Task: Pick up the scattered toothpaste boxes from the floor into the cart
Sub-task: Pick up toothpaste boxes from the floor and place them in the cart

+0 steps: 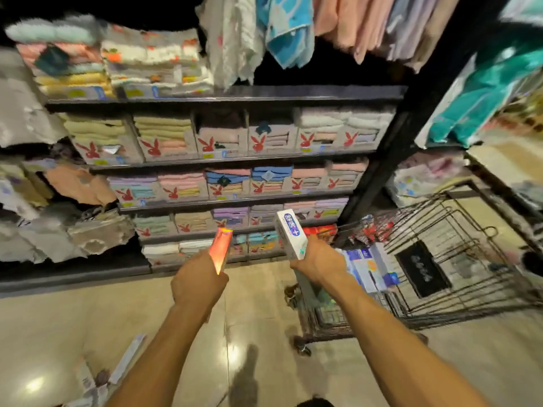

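Toothpaste boxes, two in my hands, others in the cart and on the floor.

- My left hand [199,282] is clamped round an orange-red toothpaste box [221,249], held upright above the floor [264,292].
- My right hand [318,264] grips a white toothpaste box [291,233] with blue lettering. The box is tilted and raised at the near corner of the wire cart [458,292].
- Blue-and-white boxes [367,268] lie inside the cart, just past my right hand.
- Pale boxes [129,359] lie on the floor at lower left, near my left forearm.
- The shelving [223,96] behind holds folded towels [164,127] in rows, with hanging towels [285,27] above.
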### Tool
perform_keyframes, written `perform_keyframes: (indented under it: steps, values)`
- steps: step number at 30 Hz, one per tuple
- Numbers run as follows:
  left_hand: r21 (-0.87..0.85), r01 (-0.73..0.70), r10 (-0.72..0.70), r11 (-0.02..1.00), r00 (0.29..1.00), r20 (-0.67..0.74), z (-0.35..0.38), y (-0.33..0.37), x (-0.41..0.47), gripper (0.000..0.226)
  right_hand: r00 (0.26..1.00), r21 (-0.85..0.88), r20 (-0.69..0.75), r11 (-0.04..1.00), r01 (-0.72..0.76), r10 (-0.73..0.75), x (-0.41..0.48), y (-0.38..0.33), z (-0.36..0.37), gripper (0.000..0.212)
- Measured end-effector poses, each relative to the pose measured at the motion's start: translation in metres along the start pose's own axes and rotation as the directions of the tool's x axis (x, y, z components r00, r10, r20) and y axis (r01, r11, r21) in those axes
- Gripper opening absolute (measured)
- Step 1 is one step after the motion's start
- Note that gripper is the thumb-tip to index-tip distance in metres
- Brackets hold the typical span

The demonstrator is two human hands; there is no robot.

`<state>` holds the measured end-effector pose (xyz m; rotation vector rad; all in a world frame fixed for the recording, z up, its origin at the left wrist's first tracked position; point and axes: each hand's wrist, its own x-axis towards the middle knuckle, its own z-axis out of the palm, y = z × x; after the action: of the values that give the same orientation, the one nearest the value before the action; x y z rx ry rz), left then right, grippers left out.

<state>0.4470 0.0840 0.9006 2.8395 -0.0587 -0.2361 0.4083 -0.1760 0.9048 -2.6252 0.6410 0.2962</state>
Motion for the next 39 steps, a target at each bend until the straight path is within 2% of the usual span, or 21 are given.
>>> perform_keyframes:
  steps: [4, 11, 15, 20, 23, 32, 39]
  values:
    - [0.041, -0.129, 0.128, 0.991, 0.992, 0.017, 0.013, 0.092, -0.016, 0.031, 0.993, -0.016, -0.076, 0.995, -0.094, 0.092, -0.015, 0.091, -0.035, 0.070]
    - [0.016, -0.235, 0.235, 0.972, 0.972, 0.021, 0.062, 0.240, -0.050, 0.037, 0.982, -0.040, -0.110, 0.987, -0.158, 0.153, -0.027, 0.234, -0.090, 0.063]
    - [0.003, -0.219, 0.219, 0.976, 0.974, 0.050, 0.087, 0.300, -0.069, 0.045, 0.971, -0.039, -0.106, 0.975, -0.218, 0.213, -0.029, 0.297, -0.113, 0.066]
    - [0.012, -0.222, 0.220, 0.975, 0.971, 0.092, 0.112, 0.357, -0.073, 0.040, 0.967, -0.059, -0.114, 0.970, -0.237, 0.229, -0.015, 0.353, -0.133, 0.064]
    - [0.026, -0.180, 0.176, 0.983, 0.977, 0.117, 0.128, 0.383, -0.062, 0.048, 0.967, -0.065, -0.088, 0.968, -0.244, 0.238, 0.006, 0.374, -0.138, 0.062]
    - [0.058, -0.046, 0.032, 0.997, 0.975, 0.220, 0.201, 0.415, 0.015, 0.043, 0.955, -0.069, -0.023, 0.952, -0.297, 0.296, 0.103, 0.414, -0.125, 0.058]
    - [0.109, 0.066, -0.093, 0.992, 0.960, 0.265, 0.318, 0.417, 0.082, 0.043, 0.922, -0.029, 0.091, 0.926, -0.376, 0.377, 0.217, 0.468, -0.040, 0.047]
